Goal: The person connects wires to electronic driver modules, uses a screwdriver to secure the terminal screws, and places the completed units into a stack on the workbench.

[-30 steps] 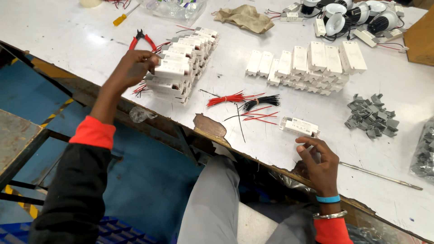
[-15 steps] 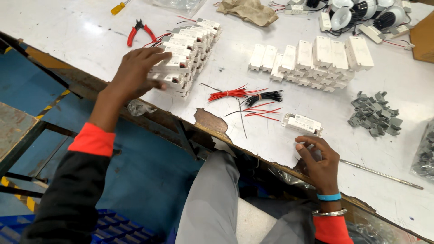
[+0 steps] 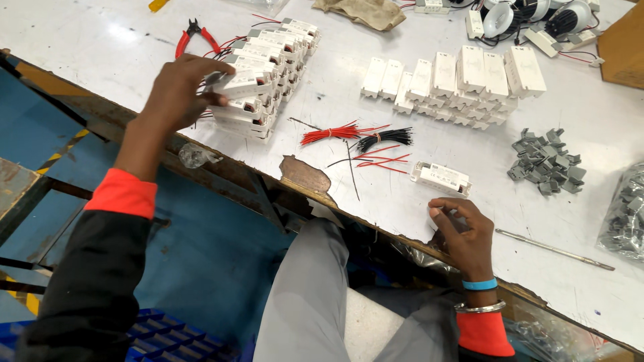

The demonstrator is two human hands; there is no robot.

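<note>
Left hand point(image 3: 178, 94): grip closed on a white driver box point(image 3: 243, 84) atop the wired stack point(image 3: 268, 74). Right hand point(image 3: 463, 228): fingers loosely curled, holding nothing, just below a lone box point(image 3: 441, 178). Wire bundles point(image 3: 355, 136) lie between stack and lone box; red pliers point(image 3: 194, 37) left of stack, on the counter point(image 3: 402, 201).

The surface point(image 3: 100, 40) is glossy white laminate, chipped to rough brown board along its near edge. The boxes point(image 3: 463, 74) look matt white plastic, the clips point(image 3: 547, 161) matt grey plastic, the rod point(image 3: 553, 249) bare metal, the rag point(image 3: 362, 12) coarse cloth.
</note>
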